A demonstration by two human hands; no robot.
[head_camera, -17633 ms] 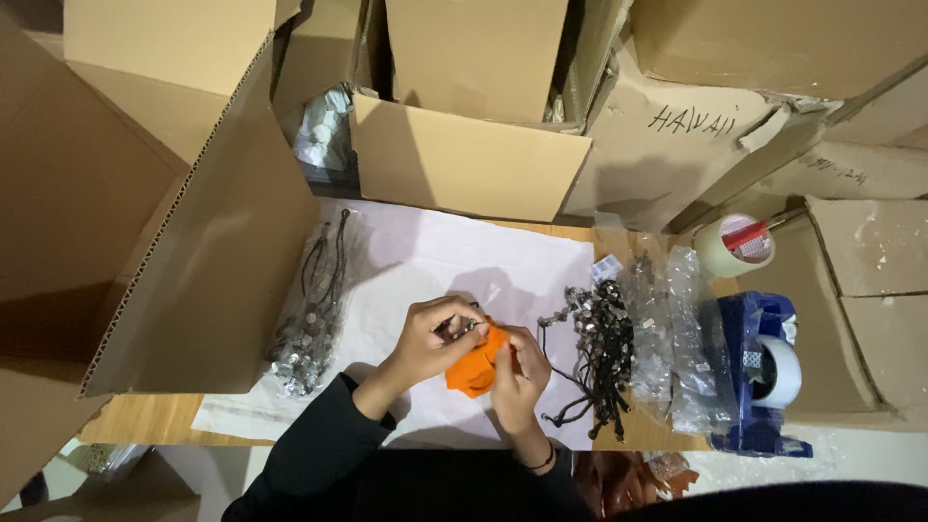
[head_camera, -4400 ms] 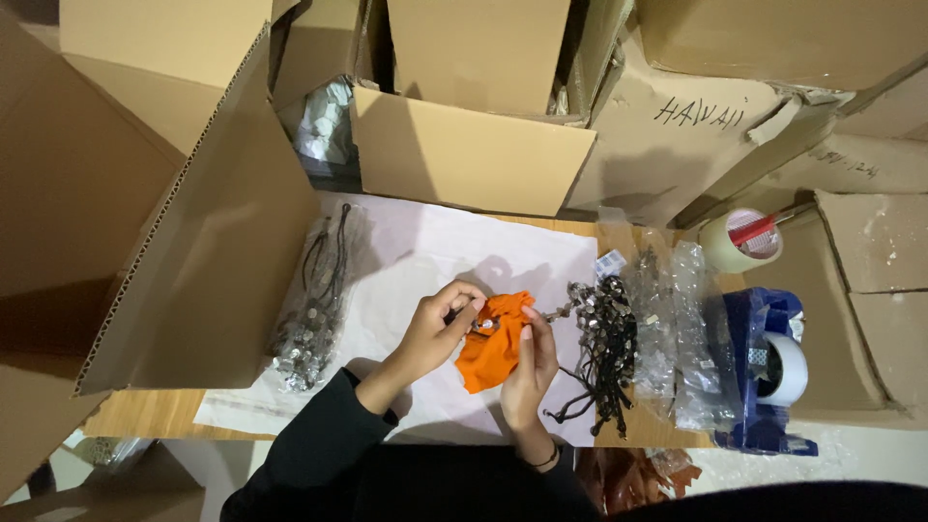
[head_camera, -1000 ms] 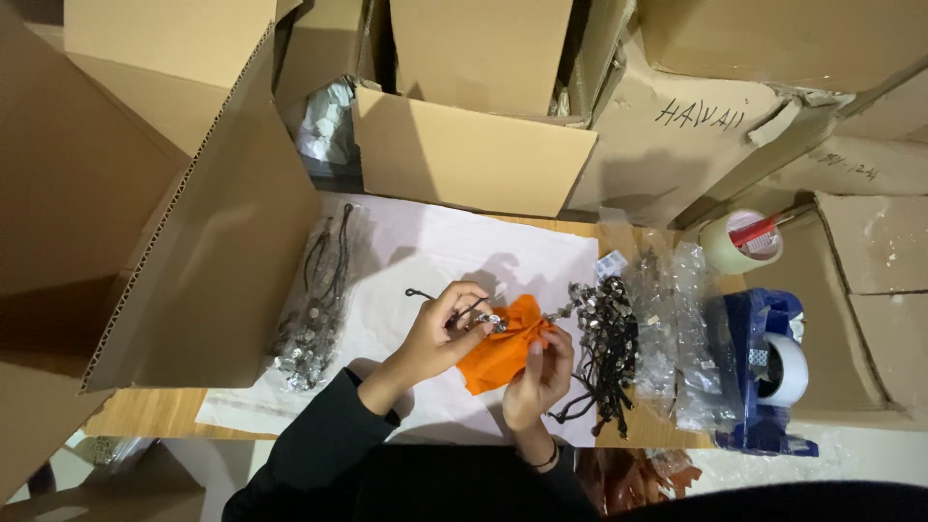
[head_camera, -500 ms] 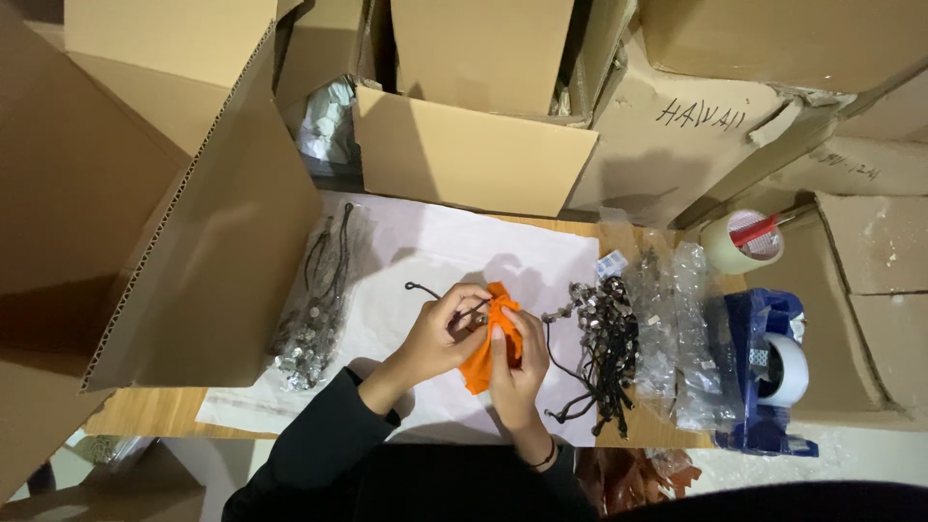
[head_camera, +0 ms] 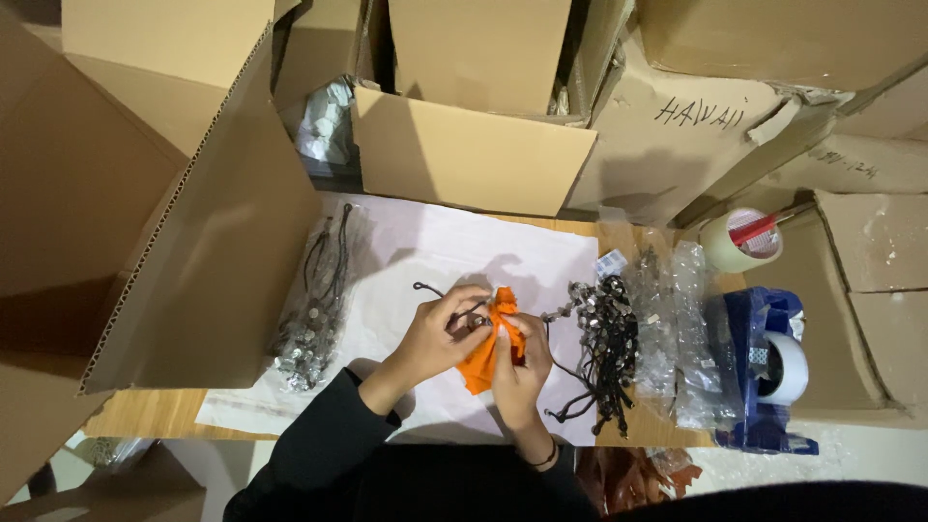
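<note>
Head camera looks straight down on my two hands, which meet over a white paper sheet (head_camera: 425, 242) that covers the middle of the wooden table (head_camera: 145, 416). My left hand (head_camera: 440, 333) pinches the top of a small orange cloth pouch (head_camera: 488, 338) with thumb and fingers, and a thin dark cord (head_camera: 430, 289) runs out from this pinch toward the far left and ends in a small loop on the paper. My right hand (head_camera: 517, 362) is closed around the right side of the pouch and holds it from below, so the pouch sits between both hands, just above the paper, a little right of the middle of the sheet. I cannot tell what is inside the pouch.

On the left part of the sheet lies a pile of dark cords with silver pieces (head_camera: 314, 319), well apart from my hands. Just right of my right hand lies a second heap of black cords with shiny pieces (head_camera: 604, 348), and beside it, further right, some clear plastic bags (head_camera: 677, 338) with small items in them. At the right edge of the table stands a blue tape dispenser (head_camera: 764, 377) with a white roll, and far from it a roll of tape (head_camera: 739, 239). Cardboard boxes (head_camera: 464, 145) stand on the far side, and one big cardboard flap (head_camera: 213, 242) leans at the left. Both my sleeves are dark.
</note>
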